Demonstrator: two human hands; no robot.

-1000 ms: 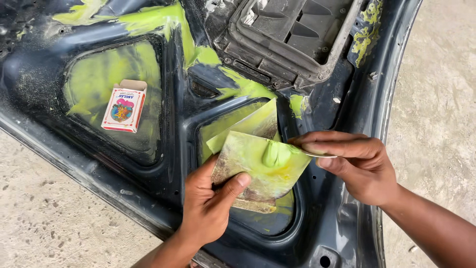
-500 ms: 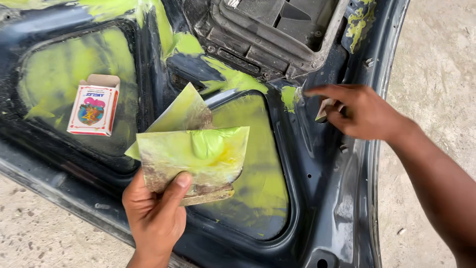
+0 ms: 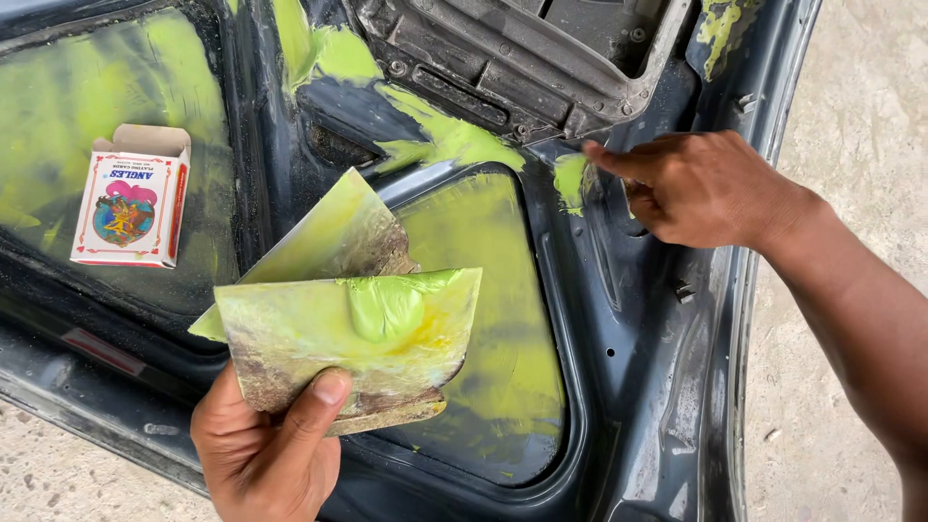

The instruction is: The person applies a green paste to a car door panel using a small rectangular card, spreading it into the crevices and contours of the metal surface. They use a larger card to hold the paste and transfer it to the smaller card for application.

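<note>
Dusty concrete floor under a dark car panel (image 3: 619,319) smeared with green filler. Small card box (image 3: 132,196) sits left. Left hand (image 3: 266,449) pinches two putty-covered boards (image 3: 348,324), thumb on top. Right hand (image 3: 701,188) curled, fingertips on a filler patch (image 3: 570,181); can't tell what it's holding.

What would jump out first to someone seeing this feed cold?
The bright yellow-green filler smeared over the recesses of the dark car panel fills most of the view. At lower centre the left hand holds up a smeared board with a blob of the same paste on it, while the right hand presses at a green patch on the panel's upper right. A small red-and-white card box lies in the left recess.
</note>
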